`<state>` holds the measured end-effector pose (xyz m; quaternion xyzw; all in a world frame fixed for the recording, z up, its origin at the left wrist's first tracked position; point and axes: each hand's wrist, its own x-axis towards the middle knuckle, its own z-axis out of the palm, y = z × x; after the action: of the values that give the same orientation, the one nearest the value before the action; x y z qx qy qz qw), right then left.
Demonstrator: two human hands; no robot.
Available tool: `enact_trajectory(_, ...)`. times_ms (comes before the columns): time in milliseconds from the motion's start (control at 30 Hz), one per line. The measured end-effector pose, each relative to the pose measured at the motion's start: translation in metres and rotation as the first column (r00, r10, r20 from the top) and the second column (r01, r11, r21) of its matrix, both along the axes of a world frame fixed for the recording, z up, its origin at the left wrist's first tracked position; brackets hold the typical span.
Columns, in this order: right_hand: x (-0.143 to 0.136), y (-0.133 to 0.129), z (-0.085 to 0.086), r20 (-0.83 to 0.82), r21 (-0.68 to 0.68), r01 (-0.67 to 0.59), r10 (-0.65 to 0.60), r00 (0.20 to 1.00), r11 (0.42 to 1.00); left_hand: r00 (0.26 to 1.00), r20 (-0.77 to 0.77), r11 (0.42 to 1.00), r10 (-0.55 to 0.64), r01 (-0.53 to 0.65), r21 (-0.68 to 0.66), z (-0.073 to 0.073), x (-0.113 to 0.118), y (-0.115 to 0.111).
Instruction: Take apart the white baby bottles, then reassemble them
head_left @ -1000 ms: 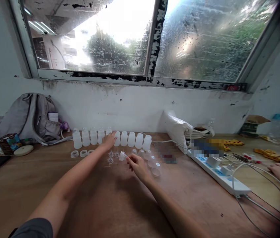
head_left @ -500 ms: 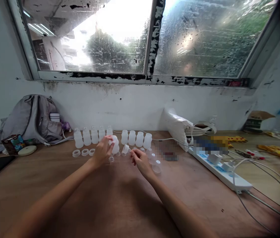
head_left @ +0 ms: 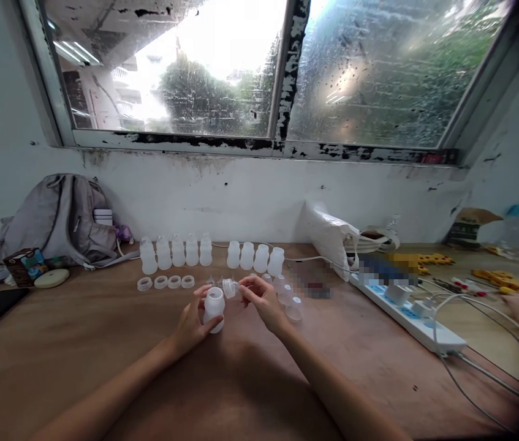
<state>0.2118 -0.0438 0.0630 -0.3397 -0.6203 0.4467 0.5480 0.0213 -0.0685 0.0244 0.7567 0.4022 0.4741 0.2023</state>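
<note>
Two hands meet at table centre: my left hand (head_left: 191, 321) wraps a small white bottle (head_left: 214, 308) upright on the table (head_left: 103, 355), steadying it mouth-up, while my right hand (head_left: 263, 300) pinches a clear teat cap (head_left: 229, 287) just at its 1 o'clock, tilted toward the neck. Capped and uncapped bottles (head_left: 176, 251) line the 12 o'clock edge, loose rings (head_left: 166, 282) at 10.
</note>
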Motion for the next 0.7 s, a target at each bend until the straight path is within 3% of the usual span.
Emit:
enact_trajectory(67, 0.000, 0.000, 0.001, -0.004, 0.005, -0.006, 0.006, 1.000, 1.000, 1.000, 0.023, 1.000, 0.021, -0.020, -0.010, 0.003, -0.001, -0.003)
enact_trajectory(267, 0.002, 0.001, -0.002, 0.069, 0.001, -0.050, 0.050, 0.996, 0.999, 0.989, -0.143, 0.995, 0.037, -0.023, 0.099, 0.013, -0.014, -0.009)
enact_trajectory(700, 0.000, 0.001, -0.007, 0.147, -0.019, -0.100, 0.102, 0.984, 0.995, 0.990, -0.140, 1.000, -0.020, 0.018, -0.016, 0.011, -0.018, -0.010)
